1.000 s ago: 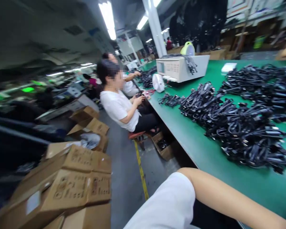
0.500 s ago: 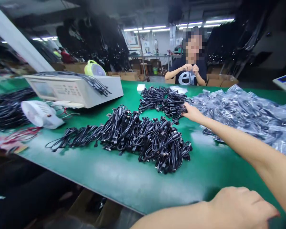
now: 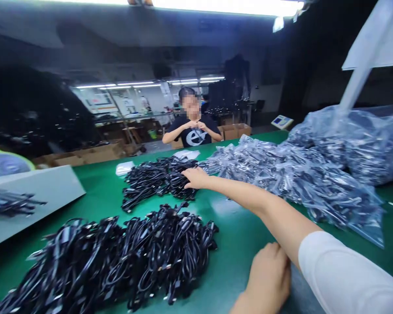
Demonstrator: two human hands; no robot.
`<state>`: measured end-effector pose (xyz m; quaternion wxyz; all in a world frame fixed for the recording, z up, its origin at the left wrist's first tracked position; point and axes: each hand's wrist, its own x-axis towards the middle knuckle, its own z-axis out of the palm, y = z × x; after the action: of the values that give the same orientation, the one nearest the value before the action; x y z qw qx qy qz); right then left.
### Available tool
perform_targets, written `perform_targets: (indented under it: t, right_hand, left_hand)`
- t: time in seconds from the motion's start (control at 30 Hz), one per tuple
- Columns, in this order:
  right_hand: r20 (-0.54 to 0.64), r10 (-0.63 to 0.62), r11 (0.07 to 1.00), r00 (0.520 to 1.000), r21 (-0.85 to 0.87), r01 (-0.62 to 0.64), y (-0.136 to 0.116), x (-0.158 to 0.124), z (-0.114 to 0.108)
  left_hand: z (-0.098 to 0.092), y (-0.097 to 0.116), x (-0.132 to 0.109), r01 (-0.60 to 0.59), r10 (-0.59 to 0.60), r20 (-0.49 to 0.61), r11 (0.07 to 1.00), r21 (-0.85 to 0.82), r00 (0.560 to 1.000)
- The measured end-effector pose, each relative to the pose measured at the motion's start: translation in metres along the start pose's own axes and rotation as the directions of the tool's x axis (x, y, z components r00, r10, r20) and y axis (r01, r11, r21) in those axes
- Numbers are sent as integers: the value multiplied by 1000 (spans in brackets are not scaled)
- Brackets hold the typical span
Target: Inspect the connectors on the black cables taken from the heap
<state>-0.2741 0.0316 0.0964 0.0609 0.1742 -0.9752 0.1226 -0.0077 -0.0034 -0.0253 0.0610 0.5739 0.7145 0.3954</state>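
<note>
Stretching straight toward 12 o'clock, the right hand [image 3: 196, 178] lies palm-down on the far cable pile [image 3: 153, 181], one of two black piles; whether its grip holds a cable I cannot tell. The left hand [image 3: 270, 279] rests curled, grip narrow, on the desk [image 3: 240, 231], the near cable pile [image 3: 118, 257] at its 9 o'clock.

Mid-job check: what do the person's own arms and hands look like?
No gloves, rings or watch show on the right hand or the left hand. A short white sleeve covers the right upper arm; both forearms are uncovered. The left upper arm is out of view.
</note>
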Motion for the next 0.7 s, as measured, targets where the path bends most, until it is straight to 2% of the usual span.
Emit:
perform_targets:
  t: [0.07, 0.13, 0.23, 0.27, 0.3, 0.33, 0.37, 0.4, 0.43, 0.5, 0.53, 0.6, 0.63, 0.7]
  right_hand:
    - [3, -70, 996, 998, 64, 70, -2, -48, -15]
    - [-9, -149, 978, 989, 144, 149, -8, -116, -29]
    - [-72, -214, 934, 974, 279, 226, -28, -249, -37]
    - [-92, -242, 900, 966, 352, 259, -36, -297, -34]
    - [-126, -251, 820, 960, 499, 280, -44, -346, -26]
    - [-115, -229, 715, 967, 654, 247, -51, -393, -14]
    - [-22, -163, 617, 986, 778, 119, -57, -438, 2]
    - [147, -88, 529, 985, 845, -79, -62, -480, 23]
    - [307, 3, 468, 952, 841, -273, -67, -518, 49]
    - [315, 180, 382, 932, 851, -361, -78, -578, 107]
    - [289, 278, 350, 916, 858, -376, -84, -599, 135]
    - [212, 405, 328, 889, 874, -358, -93, -623, 181]
    - [172, 441, 335, 881, 879, -340, -94, -627, 196]
    - [100, 479, 371, 872, 877, -304, -87, -625, 212]
  left_hand:
    - [-4, -1, -6, 33, -33, -29, 999, 6, 999]
    - [-6, -1, -9, 52, -52, -27, 999, 1, 998]
    - [-4, -1, -8, 124, -125, -68, 992, -23, 990]
    - [-3, -2, -7, 156, -158, -81, 987, -28, 984]
    - [-2, -3, -6, 183, -185, -68, 983, -24, 980]
    - [-2, -4, -7, 209, -209, -34, 978, -11, 977]
    - [-1, -6, -7, 232, -232, 19, 973, 14, 972]
    - [-1, -8, -9, 263, -265, 50, 964, 50, 963]
    - [-1, -10, -11, 295, -301, 65, 951, 89, 951]
    - [-2, -14, -15, 349, -365, 84, 923, 160, 927]
    - [-4, -15, -15, 389, -402, 57, 907, 161, 914]
    - [-7, -16, -14, 454, -459, -7, 875, 170, 888]
    - [-9, -16, -13, 472, -474, -33, 864, 174, 880]
    - [-9, -14, -10, 504, -499, -78, 842, 192, 863]
